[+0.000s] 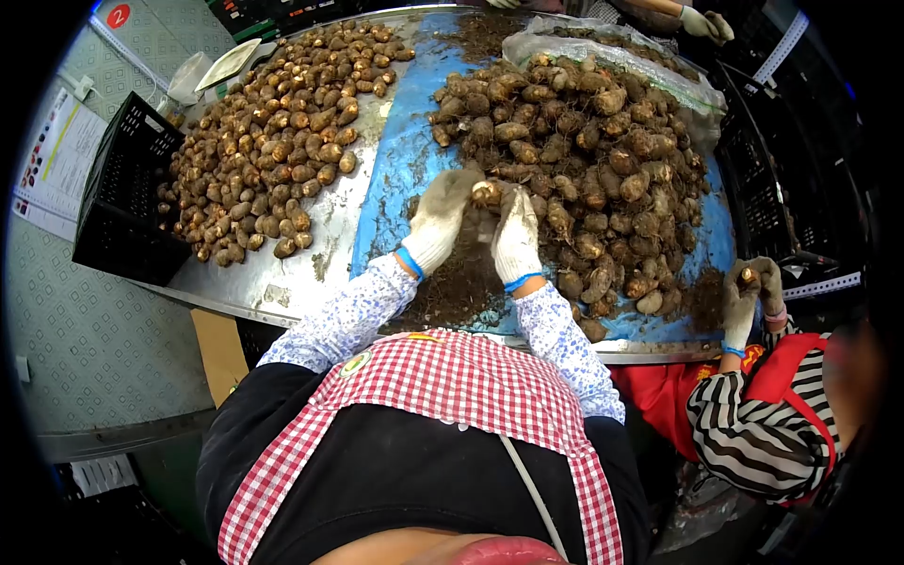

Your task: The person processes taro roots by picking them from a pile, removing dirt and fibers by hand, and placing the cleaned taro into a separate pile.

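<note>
Between my two gloved hands is a small brown taro (486,193) with a pale cut end. My left hand (441,215) is closed around its left side, the glove fingers dark with soil. My right hand (513,226) grips it from the right; whether it also holds a small tool cannot be made out. Just beyond my hands lies a big heap of rough, hairy taros (589,160) on a blue sheet (386,179). Cleaner taros (282,132) are spread over the metal table to the left. Loose soil (452,287) lies beneath my hands.
A black crate (127,198) stands at the table's left edge, near a scale (229,64). Clear plastic (565,45) lies behind the heap. At right, a co-worker's gloved hands (751,297) hold a taro; another person's gloves (706,25) show at the far side. Black crates (763,169) stand on the right.
</note>
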Demonstrator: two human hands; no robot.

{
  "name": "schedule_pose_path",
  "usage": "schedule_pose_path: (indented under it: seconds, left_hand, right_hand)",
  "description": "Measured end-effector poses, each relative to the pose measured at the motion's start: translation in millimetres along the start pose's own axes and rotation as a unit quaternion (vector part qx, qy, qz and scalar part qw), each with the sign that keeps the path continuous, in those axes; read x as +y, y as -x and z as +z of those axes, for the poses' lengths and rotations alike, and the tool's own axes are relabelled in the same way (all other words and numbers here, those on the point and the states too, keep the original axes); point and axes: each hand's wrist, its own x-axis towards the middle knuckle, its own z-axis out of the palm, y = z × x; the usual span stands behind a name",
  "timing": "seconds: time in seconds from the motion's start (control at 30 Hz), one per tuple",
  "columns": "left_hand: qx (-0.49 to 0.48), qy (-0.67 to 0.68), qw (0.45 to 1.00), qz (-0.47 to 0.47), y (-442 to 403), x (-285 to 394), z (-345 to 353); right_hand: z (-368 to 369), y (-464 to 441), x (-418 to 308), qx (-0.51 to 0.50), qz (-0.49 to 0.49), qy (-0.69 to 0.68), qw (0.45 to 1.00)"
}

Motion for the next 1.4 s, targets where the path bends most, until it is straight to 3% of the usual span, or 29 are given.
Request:
schedule_pose_path:
  seconds: [0.03, 0.1, 0.13, 0.2, 0.23, 0.33, 0.37, 0.43, 0.53, 0.6, 0.7, 0.73, 0.8, 0.83, 0.9, 0.93, 1.07, 1.13, 1.17, 1.23, 1.27, 1.3, 1.4]
  left_hand:
    - [-0.014, -0.009, 1.000, 0.002, -1, -2, -10]
    - [-0.093, 0.043, 0.994, 0.033, 11, 9, -19]
    - [-0.092, 0.020, 0.996, 0.001, 12, 14, -14]
    - [-0.085, -0.023, 0.994, -0.065, 9, 19, -3]
    - [-0.204, 0.018, 0.978, -0.033, 11, 26, -9]
    - [-0.140, -0.088, 0.983, 0.076, 14, 19, -2]
    - [-0.120, -0.124, 0.979, 0.110, 13, 17, -1]
    - [-0.113, -0.207, 0.966, 0.107, 13, 12, -1]
    - [-0.117, -0.250, 0.950, 0.144, 11, 7, -5]
    - [-0.124, -0.255, 0.942, 0.179, 11, 4, -12]
    - [-0.076, -0.373, 0.891, 0.248, 4, -7, -23]
    - [-0.083, -0.442, 0.851, 0.271, 5, 2, -26]
    - [-0.093, -0.570, 0.756, 0.309, 12, 27, -32]
    - [-0.077, -0.544, 0.799, 0.246, 17, 33, -28]
    - [-0.107, -0.524, 0.832, 0.151, 22, 42, -24]
    - [-0.120, -0.511, 0.845, 0.103, 23, 44, -23]
    - [-0.148, -0.338, 0.925, 0.088, 20, 31, -21]
    - [-0.183, -0.276, 0.941, 0.065, 17, 31, -23]
    - [-0.171, -0.185, 0.967, 0.023, 16, 27, -26]
    - [-0.145, 0.000, 0.988, -0.059, 13, 19, -29]
    - [-0.153, 0.012, 0.986, -0.064, 14, 20, -29]
    - [-0.161, 0.024, 0.984, -0.068, 16, 23, -28]
    - [-0.195, 0.059, 0.978, -0.043, 21, 25, -22]
  right_hand:
    - [2, 9, -18, -0.002, 0.013, -0.014, 1.000]
    - [-2, 14, -34, -0.005, -0.088, 0.191, 0.978]
    - [6, 27, -54, 0.007, -0.136, 0.274, 0.952]
    - [18, 32, -71, -0.118, -0.120, 0.457, 0.873]
    - [5, 20, -12, -0.015, -0.464, 0.423, 0.778]
    - [-3, 23, -26, -0.101, -0.391, 0.383, 0.831]
    - [-3, 23, -24, -0.133, -0.355, 0.306, 0.874]
    - [-7, 25, -20, -0.129, -0.232, 0.180, 0.947]
    - [-13, 23, -13, -0.096, -0.069, 0.014, 0.993]
    - [-18, 16, -5, -0.099, 0.045, -0.131, 0.985]
    - [-31, 0, 16, -0.190, 0.143, -0.323, 0.916]
    - [-33, -4, 22, -0.235, 0.161, -0.373, 0.883]
    - [-36, -6, 30, -0.260, 0.162, -0.387, 0.870]
    - [-31, -2, 21, -0.258, 0.156, -0.375, 0.877]
    - [-19, 17, -8, -0.090, 0.188, -0.282, 0.936]
    - [-15, 20, -11, -0.082, 0.161, -0.254, 0.950]
    - [-17, 27, -18, -0.107, 0.074, -0.051, 0.990]
    - [-12, 36, -46, -0.123, 0.094, 0.030, 0.987]
    - [-26, 18, 6, -0.070, -0.061, 0.182, 0.979]
    - [-21, 23, -18, -0.054, -0.215, 0.327, 0.919]
    - [-18, 26, -37, -0.045, -0.289, 0.395, 0.871]
    - [-10, 33, -51, -0.033, -0.236, 0.402, 0.884]
    - [-5, 33, -55, -0.066, -0.293, 0.322, 0.898]
